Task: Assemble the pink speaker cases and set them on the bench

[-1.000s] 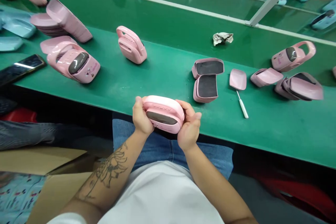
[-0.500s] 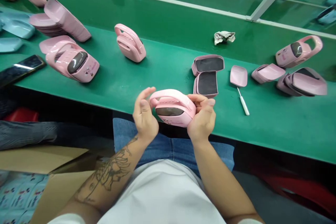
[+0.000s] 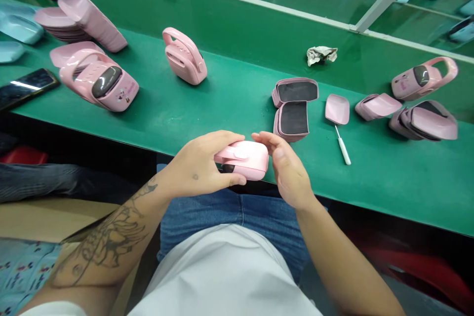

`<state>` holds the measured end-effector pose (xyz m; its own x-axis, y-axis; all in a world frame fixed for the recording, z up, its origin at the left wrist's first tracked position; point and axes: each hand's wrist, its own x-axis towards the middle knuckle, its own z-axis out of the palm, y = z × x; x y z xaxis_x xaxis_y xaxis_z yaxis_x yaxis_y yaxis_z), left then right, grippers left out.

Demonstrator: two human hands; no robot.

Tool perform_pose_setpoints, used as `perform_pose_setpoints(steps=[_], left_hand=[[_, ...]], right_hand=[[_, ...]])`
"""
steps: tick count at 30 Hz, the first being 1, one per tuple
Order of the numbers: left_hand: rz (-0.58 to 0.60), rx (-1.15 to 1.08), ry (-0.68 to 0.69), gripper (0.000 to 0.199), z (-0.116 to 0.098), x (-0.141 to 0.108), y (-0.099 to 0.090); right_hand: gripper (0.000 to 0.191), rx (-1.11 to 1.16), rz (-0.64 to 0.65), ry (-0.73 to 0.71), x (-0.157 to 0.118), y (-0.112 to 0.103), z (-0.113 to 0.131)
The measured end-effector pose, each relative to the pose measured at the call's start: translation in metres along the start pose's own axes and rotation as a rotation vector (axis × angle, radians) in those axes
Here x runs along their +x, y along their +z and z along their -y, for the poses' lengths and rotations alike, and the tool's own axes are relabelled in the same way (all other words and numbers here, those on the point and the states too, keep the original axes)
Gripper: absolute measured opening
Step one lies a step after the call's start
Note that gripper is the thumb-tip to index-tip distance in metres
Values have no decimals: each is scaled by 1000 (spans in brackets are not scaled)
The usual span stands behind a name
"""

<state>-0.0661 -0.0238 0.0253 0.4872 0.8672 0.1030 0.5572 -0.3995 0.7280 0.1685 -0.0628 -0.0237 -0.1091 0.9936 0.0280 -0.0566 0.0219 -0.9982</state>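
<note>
A pink handled plastic device with a dark window is tipped on its side at the bench's front edge. My left hand wraps its handle end, thumb on the near side and fingers over the far side. My right hand is beside the other end, fingers spread and apart from it as far as I can see. Just beyond stand two stacks of pink-rimmed dark covers. Right of them lie a pink shell and a white-handled screwdriver.
More pink devices stand at left, in the middle and at right on the green bench. Crumpled paper lies at the back. A phone sits far left; below is an open carton.
The pink device has turned from upright onto its side. My left hand has closed around its handle end, while my right hand has come off it and opened.
</note>
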Motion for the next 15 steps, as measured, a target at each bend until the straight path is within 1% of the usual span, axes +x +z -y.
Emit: perform_pose_setpoints(steps=[1,3,5,7,9,10,13,15], left_hand=[[0,-14,-26,77,0,-1,0],[17,-27,-55,80,-2,-2,-1],[35,-26,-72,84,-6,0,-3],[44,-29,-91,86,-12,5,-6],[69,-39,-113,82,-17,11,-9],[106,-43,-117,78,-19,15,-11],[268,-77,-122,67,-21,22,-15],[311,-133,-157,66,-20,23,-16]], right_hand=[[53,-43,76,35,-4,-7,2],[71,-124,201,106,-11,-17,6],[80,-175,240,155,-15,-22,10],[82,-197,248,189,-14,-21,16],[82,-197,279,203,-8,-18,25],[82,-201,306,208,-4,-16,30],[77,-269,360,232,7,-12,49],[73,-325,385,259,14,-10,58]])
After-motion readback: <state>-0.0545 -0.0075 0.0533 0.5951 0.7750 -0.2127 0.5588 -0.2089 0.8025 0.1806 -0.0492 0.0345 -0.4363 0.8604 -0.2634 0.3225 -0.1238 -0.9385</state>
